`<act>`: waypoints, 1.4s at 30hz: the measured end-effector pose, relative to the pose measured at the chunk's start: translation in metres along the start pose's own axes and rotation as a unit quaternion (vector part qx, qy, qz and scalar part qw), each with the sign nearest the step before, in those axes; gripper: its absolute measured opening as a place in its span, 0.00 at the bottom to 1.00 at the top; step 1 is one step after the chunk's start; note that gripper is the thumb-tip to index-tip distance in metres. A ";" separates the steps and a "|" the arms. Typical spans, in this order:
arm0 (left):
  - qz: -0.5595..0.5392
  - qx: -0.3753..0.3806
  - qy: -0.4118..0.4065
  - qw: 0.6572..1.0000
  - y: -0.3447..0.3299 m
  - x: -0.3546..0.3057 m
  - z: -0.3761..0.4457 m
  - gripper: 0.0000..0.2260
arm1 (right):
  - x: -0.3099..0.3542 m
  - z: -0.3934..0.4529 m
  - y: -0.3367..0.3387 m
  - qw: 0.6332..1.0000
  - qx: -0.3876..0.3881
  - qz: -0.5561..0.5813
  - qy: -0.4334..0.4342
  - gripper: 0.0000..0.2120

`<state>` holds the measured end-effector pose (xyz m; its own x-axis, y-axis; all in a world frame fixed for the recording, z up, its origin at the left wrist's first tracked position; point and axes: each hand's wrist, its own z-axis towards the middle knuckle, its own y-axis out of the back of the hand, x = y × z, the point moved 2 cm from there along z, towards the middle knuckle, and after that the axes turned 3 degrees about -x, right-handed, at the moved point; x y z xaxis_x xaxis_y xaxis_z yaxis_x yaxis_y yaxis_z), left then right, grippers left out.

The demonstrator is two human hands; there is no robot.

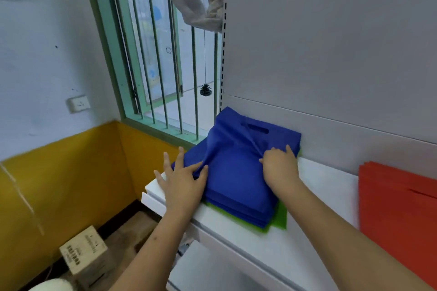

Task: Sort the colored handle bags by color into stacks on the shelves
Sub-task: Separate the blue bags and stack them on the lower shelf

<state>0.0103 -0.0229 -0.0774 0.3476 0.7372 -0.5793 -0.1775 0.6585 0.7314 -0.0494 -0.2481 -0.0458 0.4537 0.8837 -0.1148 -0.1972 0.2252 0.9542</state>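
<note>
Blue bags stacked on shelf | left hand pinches top bag | right hand bunches it

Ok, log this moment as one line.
left hand pinches top blue bag | right hand grips same bag | blue stack on green bag | orange stack apart

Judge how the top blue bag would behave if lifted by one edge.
Probably floppy: the top blue bag already bunches into folds where the left hand and right hand pinch it. Likely light, being thin fabric. It might drag the blue stack below askew.
</note>
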 end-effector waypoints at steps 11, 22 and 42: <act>-0.497 0.031 0.062 0.865 0.068 -0.048 -0.028 0.13 | -0.035 -0.088 0.088 0.946 -0.181 0.204 -0.175 0.20; -0.704 0.382 0.085 0.593 0.036 -0.163 -0.145 0.21 | -0.140 -0.321 0.137 0.755 -0.267 0.420 -0.427 0.17; -0.337 0.657 -0.118 0.663 -0.105 -0.289 -0.532 0.07 | -0.319 -0.731 0.053 0.349 -0.490 0.341 -0.722 0.14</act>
<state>-0.5611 -0.2241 -0.1779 0.1023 0.1953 -0.9754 0.9943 0.0106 0.1064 -0.8404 -0.2181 -0.1603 -0.1636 -0.1001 0.9814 -0.5693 0.8220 -0.0110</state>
